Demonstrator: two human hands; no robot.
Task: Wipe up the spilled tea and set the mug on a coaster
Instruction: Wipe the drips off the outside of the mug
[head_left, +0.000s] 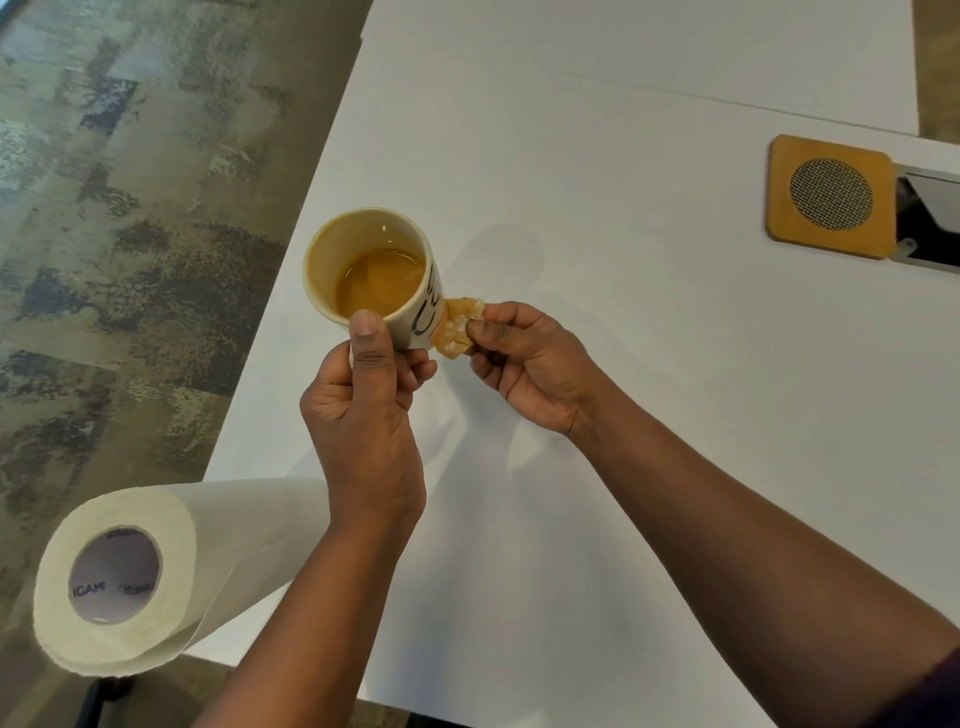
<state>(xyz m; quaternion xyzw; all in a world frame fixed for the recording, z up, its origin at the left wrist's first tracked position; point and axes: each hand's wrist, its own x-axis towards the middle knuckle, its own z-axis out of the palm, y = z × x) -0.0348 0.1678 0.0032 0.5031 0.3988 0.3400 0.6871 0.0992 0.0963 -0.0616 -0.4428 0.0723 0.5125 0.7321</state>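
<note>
Mug (382, 270) in left grip (363, 400), one wet wad (460, 326) pinched in right grip (524, 358), one coaster (831, 196)

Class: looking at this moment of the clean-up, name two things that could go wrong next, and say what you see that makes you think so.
1. The mug, tilted in the left hand, could slop tea onto the table.
2. The soaked paper wad, pinched by the right hand, may drip.

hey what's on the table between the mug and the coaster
Nothing: in the head view only bare white table lies between the held mug and the coaster, apart from faint shadow.
</note>
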